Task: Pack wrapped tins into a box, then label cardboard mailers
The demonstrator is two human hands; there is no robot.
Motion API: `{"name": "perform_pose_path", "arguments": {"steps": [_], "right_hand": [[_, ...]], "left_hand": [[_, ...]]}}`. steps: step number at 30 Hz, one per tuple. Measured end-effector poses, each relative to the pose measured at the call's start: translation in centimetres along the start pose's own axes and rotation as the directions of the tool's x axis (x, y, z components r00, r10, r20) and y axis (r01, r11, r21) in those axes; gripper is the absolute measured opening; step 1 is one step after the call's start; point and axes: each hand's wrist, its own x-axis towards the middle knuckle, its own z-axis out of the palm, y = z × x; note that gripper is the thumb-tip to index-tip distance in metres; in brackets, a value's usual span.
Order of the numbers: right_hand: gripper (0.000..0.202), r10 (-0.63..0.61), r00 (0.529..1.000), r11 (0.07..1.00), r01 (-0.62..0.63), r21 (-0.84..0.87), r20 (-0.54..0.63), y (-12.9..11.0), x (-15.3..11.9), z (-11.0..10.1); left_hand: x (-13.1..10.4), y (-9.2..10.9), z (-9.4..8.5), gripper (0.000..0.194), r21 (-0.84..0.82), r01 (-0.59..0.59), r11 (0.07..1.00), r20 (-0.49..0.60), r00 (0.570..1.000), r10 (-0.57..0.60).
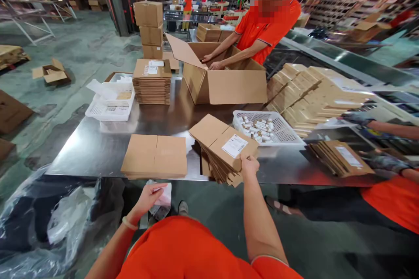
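Note:
My left hand is low in front of the table edge, its fingers closed on a pale pinkish-white sheet that hangs down. With my right hand I grip the near right corner of a flattened cardboard box, which bears a white printed label. That box tops a fanned, uneven stack lying at the table's front edge. A neater stack of flattened cardboard boxes, with no label showing, is to its left. Fingers under the right corner are partly hidden.
The metal table carries white baskets at left, a tall flat-box stack, and a basket of small bottles. A co-worker reaches into a large open carton. Another's gloved hands are at right, near labelled boxes.

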Motion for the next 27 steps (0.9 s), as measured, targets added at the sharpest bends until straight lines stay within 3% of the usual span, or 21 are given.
{"name": "perform_pose_path", "arguments": {"steps": [2,4,5,6,7,9,11,16,20,22,23,24,25,27], "right_hand": [[0.066,0.001,0.997,0.990,-0.012,-0.141,-0.081,-0.2,-0.6,0.4],[0.075,-0.212,0.977,0.930,0.204,-0.304,0.008,-1.9,-1.7,2.1],[0.077,-0.350,0.929,0.858,0.369,-0.356,0.121,-3.2,-2.2,3.2],[0.078,-0.460,0.851,0.767,0.524,-0.369,0.253,-4.5,-2.5,4.4],[0.079,-0.519,0.774,0.689,0.630,-0.359,0.363,-5.8,-2.8,5.5],[0.075,-0.515,0.703,0.604,0.703,-0.375,0.490,-8.0,-3.2,7.6],[0.070,-0.456,0.705,0.568,0.700,-0.433,0.543,-9.4,-3.3,9.2],[0.072,-0.296,0.801,0.565,0.586,-0.581,0.520,-10.8,-2.3,10.3],[0.067,-0.219,0.883,0.733,0.429,-0.528,0.414,-11.8,-1.7,8.5],[0.063,-0.251,0.879,0.855,0.398,-0.332,0.405,-12.2,-3.5,7.2],[0.059,-0.313,0.831,0.894,0.421,-0.153,0.460,-12.2,-5.1,6.6],[0.054,-0.409,0.730,0.892,0.445,0.074,0.547,-12.1,-7.2,6.1],[0.048,-0.522,0.572,0.849,0.422,0.318,0.633,-11.9,-9.8,5.7],[0.046,-0.688,0.129,0.723,0.193,0.663,0.714,-11.1,-15.5,5.5]], "left_hand": [[0.1,-0.2,0.4,0.045,0.009,0.019,1.000,0.003,1.000,-0.019],[0.2,-0.2,0.8,0.046,0.024,0.027,0.999,-0.001,1.000,-0.027],[0.3,-0.1,0.9,0.046,0.034,0.030,0.999,0.002,1.000,-0.030],[0.3,-0.1,1.1,0.046,0.044,0.033,0.998,0.010,0.999,-0.034],[0.4,0.0,1.2,0.045,0.055,0.036,0.998,0.019,0.999,-0.037],[0.2,0.0,1.5,0.044,0.068,0.039,0.997,0.032,0.999,-0.041],[0.0,-0.3,1.7,0.043,0.066,0.041,0.997,0.034,0.998,-0.044],[-0.7,-1.0,1.6,0.046,0.059,0.044,0.997,-0.009,0.999,-0.043],[-1.8,-0.3,1.3,0.048,-0.032,0.083,0.996,-0.069,0.994,-0.085],[-2.5,0.7,1.3,0.056,-0.112,0.099,0.989,-0.075,0.991,-0.108],[-2.9,1.4,1.3,0.060,-0.143,0.095,0.985,-0.083,0.991,-0.108],[-3.3,2.1,1.4,0.062,-0.168,0.080,0.982,-0.099,0.990,-0.098],[-3.7,2.7,1.3,0.063,-0.194,0.058,0.979,-0.124,0.989,-0.083],[-4.2,3.8,1.0,0.061,-0.268,0.004,0.963,-0.192,0.980,-0.058]]}}
